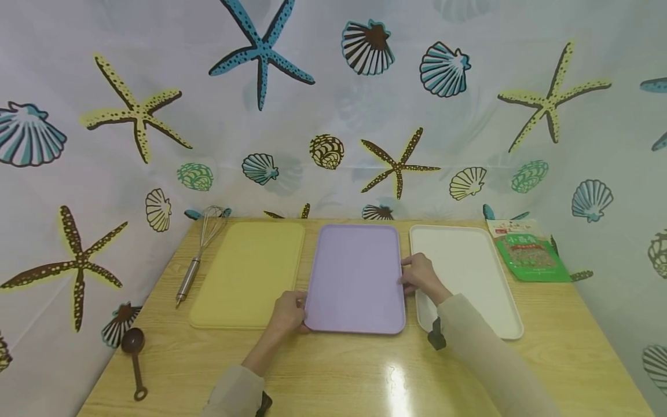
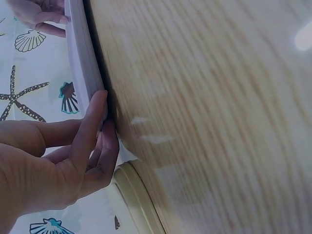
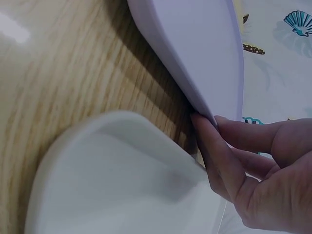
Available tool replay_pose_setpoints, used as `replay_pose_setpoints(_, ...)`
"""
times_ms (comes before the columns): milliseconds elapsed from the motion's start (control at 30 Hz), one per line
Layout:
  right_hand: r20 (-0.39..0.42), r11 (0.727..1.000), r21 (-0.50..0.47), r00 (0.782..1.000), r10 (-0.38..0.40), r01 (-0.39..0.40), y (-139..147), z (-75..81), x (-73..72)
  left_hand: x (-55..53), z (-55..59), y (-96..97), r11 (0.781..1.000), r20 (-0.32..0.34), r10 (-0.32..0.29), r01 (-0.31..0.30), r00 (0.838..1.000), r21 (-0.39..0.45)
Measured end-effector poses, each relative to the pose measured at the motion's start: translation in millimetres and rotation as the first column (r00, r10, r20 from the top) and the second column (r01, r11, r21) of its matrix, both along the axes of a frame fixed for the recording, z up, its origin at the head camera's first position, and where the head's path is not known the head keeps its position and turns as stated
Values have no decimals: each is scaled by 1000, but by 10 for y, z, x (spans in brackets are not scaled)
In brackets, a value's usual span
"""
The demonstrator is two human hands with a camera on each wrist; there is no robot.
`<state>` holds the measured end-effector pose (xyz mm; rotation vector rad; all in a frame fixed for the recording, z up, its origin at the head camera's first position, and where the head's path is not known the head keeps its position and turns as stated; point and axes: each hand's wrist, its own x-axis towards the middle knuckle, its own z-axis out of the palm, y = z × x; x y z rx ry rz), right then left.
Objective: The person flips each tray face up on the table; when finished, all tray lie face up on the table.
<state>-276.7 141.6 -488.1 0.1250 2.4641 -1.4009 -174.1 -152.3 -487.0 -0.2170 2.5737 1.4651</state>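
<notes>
A lavender tray (image 1: 356,278) lies in the middle of the wooden table, between a yellow tray (image 1: 250,275) and a white tray (image 1: 464,272). My left hand (image 1: 288,313) grips its left edge near the front corner; in the left wrist view the fingers (image 2: 111,146) bend around the rim. On the opposite edge, my right hand (image 1: 421,275) pinches the rim, reaching across the white tray. The right wrist view shows the thumb (image 3: 243,134) on the inner side and a finger (image 3: 207,136) against the outside. A narrow shadow runs below the lavender tray there.
Left of the yellow tray lies a whisk (image 1: 196,258), and a brown scoop (image 1: 134,359) rests nearer the front left. A green food packet (image 1: 531,255) is at the back right. Shell-and-starfish-patterned cloth (image 1: 323,104) surrounds the table at the back and sides.
</notes>
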Motion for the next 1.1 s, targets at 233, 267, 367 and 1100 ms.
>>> replay_pose_setpoints(233,-17,999,33,1000,5,-4,-28,12,8,19,4,-8,1000,-23,-15,16,1000,9)
replay_pose_setpoints(267,-19,999,37,1000,6,-5,-31,11,8,21,11,-7,1000,-24,-17,18,1000,6)
replay_pose_setpoints(367,-21,998,57,1000,7,-5,-42,5,3,13,15,-5,1000,-14,-11,11,1000,-2)
replay_pose_setpoints(1100,-153,949,312,983,104,-51,-134,69,63,-14,-17,20,998,-33,-25,22,999,-62)
